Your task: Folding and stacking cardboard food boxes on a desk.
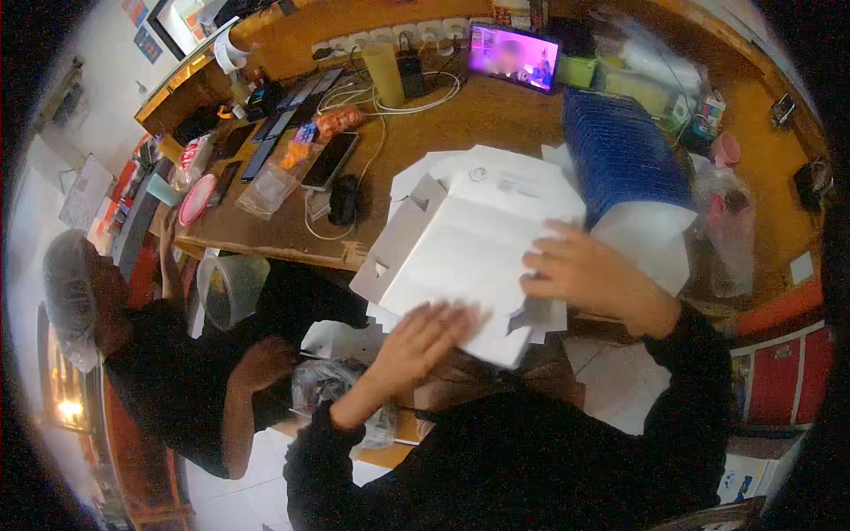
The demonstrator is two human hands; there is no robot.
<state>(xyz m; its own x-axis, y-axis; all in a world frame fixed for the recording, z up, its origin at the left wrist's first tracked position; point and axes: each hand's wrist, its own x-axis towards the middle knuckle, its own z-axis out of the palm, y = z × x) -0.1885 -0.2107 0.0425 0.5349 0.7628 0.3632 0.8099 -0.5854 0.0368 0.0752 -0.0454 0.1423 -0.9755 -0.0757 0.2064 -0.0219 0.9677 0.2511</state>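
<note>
A stack of white paperboard sheets (491, 226), cut with tabs and slots and bearing a small print near its far end, lies at the table's front edge and juts out over it. Flat on its near end rests my left hand (425, 338), fingers together and blurred. My right hand (578, 272) touches the right side of the same sheet with its fingers a little spread. Neither hand clearly grips the board. Just beyond my right hand stands a long row of nested dark blue pieces (621, 152), with a white sheet (641, 232) at its near end.
A co-worker in a hair net (70, 292) sits at the left. On the wooden table (425, 133) are a phone (332, 161), a coiled white cable (425, 109), a yellow cup (383, 74) and a lit screen (514, 56). Plastic bags (727, 226) lie at the right.
</note>
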